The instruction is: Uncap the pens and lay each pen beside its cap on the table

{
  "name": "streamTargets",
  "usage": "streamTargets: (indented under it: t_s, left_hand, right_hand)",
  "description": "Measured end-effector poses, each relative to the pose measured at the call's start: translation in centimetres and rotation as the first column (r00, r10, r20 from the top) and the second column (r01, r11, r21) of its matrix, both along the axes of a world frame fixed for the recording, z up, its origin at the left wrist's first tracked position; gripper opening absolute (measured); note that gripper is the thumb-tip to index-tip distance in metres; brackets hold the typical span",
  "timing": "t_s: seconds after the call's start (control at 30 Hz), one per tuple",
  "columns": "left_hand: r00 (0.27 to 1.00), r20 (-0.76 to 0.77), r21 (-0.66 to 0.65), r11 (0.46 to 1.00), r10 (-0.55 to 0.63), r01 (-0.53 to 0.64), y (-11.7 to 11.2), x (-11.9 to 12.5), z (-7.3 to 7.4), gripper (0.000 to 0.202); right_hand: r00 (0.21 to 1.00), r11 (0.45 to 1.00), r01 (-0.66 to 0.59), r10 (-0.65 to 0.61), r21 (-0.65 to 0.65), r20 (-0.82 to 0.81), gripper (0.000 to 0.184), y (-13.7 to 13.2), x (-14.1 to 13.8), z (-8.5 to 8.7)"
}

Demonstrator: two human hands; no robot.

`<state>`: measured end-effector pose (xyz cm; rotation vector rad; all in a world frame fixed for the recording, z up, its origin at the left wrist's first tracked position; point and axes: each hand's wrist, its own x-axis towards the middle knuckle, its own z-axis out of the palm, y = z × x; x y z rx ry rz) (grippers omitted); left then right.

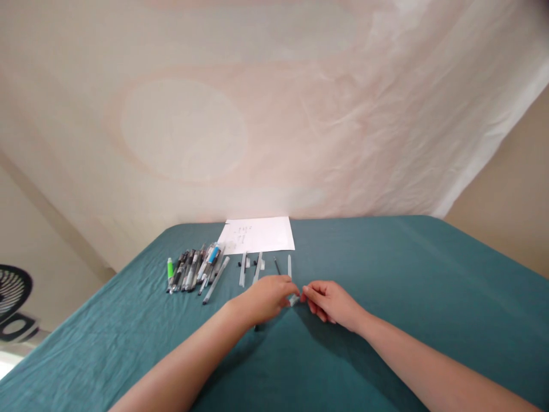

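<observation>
Here, over teal cloth point(407, 274) before pale drapery point(278, 143), left hand point(269, 297) and right hand point(332, 301) show an unclear grip.

The table point(398, 269) is being backed by a cloth point(300, 143), a paper point(272, 236) being borne near its far edge. A pen heap point(191, 272), nearer and left, is being flanked on its right by pen parts point(243, 272), which are being partly hidden by the left hand point(268, 297).

Here's a small clear piece point(294, 300), blurred and tilted; just beyond, a slim translucent tube point(289, 265) lies pointing away, a thin dark rod point(277, 265) slanting to its left.
</observation>
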<state>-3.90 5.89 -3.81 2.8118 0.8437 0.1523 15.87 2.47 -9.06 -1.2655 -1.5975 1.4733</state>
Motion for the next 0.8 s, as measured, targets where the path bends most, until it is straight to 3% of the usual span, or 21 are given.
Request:
streamTargets:
  t_s: [0.2, 0.33, 0.43, 0.5, 0.63, 0.8]
  left_hand:
    - [0.998, -0.035, 0.015, 0.999, 0.043, -0.043, -1.5, 1.0, -1.5, 0.02]
    - [0.998, -0.026, 0.003, 0.998, 0.062, -0.062, -1.1, 0.1, -0.3, 0.02]
    - [0.977, 0.05, 0.08, 0.974, 0.208, -0.212, 0.2, -0.9, 1.0, 0.026]
    - [0.936, 0.103, 0.152, 0.924, 0.337, -0.35, 1.4, -1.3, 1.3, 0.026]
    - [0.869, 0.084, 0.237, 0.838, 0.487, -0.492, 3.0, -1.6, 0.2, 0.021]
    - [0.861, 0.057, 0.26, 0.825, 0.505, -0.501, 3.9, -1.7, -1.6, 0.021]
  right_hand:
    - [1.0, 1.0, 0.009, -0.009, -0.029, -0.019, 0.044, 0.1, 0.1, -0.1]
    - [0.999, 0.999, 0.017, -0.018, -0.029, -0.027, 0.044, 0.1, 0.0, -0.2]
    - [0.999, 1.0, 0.011, -0.012, -0.024, -0.039, 0.042, 0.1, 0.0, -0.1]
    - [1.0, 1.0, 0.003, -0.004, -0.026, -0.03, 0.042, 0.1, 0.0, -0.1]
    - [1.0, 1.0, 0.002, -0.002, -0.02, -0.007, 0.042, 0.0, 0.0, 0.0]
    - [1.0, 1.0, -0.004, 0.004, -0.001, -0.012, 0.041, 0.0, 0.0, 0.0]
